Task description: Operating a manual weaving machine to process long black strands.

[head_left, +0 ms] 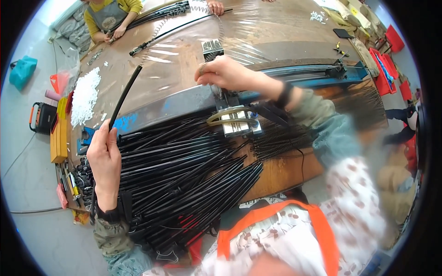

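Observation:
My left hand point(103, 154) is closed around a slim black tube point(125, 94), which slants up and to the right from my fingers. Past the middle of the bench, my right hand point(230, 73) pinches a thin coil spring point(201, 69), with its end showing at my fingertips; the remainder is hard to make out. Under that hand stands a metal clamp fixture point(237, 122) with a looped hose point(221, 115). A second metal block point(212, 46) sits just beyond my right fingers. Between my arms lies a big heap of black tubes point(170, 156).
Many dark coil springs point(285, 141) lie right of the fixture. A blue rail point(299, 73) runs to the right. White small parts point(85, 99) are piled at the left. Across the table, a person in yellow sleeves point(113, 18) handles black rods point(156, 17); another person's hand point(215, 7) is near.

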The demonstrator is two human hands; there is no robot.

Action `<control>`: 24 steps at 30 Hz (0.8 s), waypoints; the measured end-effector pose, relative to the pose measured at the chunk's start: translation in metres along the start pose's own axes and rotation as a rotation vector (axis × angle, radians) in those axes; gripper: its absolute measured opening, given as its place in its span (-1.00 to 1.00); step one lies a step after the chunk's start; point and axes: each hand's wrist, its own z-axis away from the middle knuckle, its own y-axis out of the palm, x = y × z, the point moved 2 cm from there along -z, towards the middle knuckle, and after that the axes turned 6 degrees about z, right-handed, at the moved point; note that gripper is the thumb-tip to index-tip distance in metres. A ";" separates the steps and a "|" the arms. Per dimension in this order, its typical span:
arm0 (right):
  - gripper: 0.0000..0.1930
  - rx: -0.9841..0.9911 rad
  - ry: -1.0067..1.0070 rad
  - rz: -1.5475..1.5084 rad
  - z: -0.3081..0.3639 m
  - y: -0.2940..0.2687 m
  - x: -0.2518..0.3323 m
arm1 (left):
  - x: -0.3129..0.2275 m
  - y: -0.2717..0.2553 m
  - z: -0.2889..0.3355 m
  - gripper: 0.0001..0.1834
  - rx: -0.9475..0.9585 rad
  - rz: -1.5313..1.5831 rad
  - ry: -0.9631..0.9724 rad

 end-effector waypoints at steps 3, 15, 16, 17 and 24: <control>-0.89 0.090 -0.023 0.207 -0.003 0.008 -0.008 | 0.000 0.007 -0.010 -0.75 -0.003 0.016 -0.012; -0.92 -0.270 0.180 1.087 0.238 -0.178 -0.095 | -0.014 0.107 -0.054 -0.81 0.267 0.012 0.172; -0.95 -0.302 0.116 1.146 0.244 -0.181 -0.093 | -0.025 0.128 -0.065 -0.85 0.282 0.072 0.256; -0.94 -0.271 0.204 1.082 0.247 -0.183 -0.090 | -0.037 0.148 -0.076 -0.89 0.289 0.121 0.302; -0.94 -0.320 0.248 0.935 0.271 -0.177 -0.123 | -0.038 0.184 -0.073 -0.76 0.287 0.103 0.241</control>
